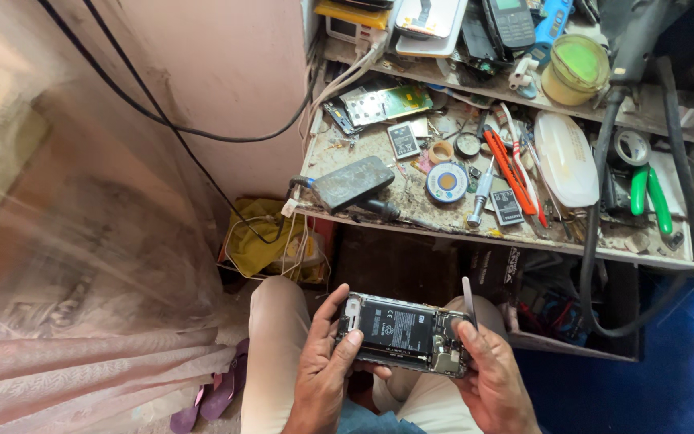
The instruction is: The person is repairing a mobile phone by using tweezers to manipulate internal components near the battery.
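Both hands grip an opened phone point(406, 332) over the lap: left hand point(327, 363) clamps its end; right hand point(487, 374) also pinches a thin tool point(469, 300); cluttered counter point(411, 213) ahead with pliers point(648, 197), tape roll point(447, 182).

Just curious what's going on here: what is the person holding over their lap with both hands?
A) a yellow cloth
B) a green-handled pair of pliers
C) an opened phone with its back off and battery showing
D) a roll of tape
C: the left hand and right hand grip an opened phone with its dark battery and circuit parts exposed, and the right hand also holds a thin grey pry tool.
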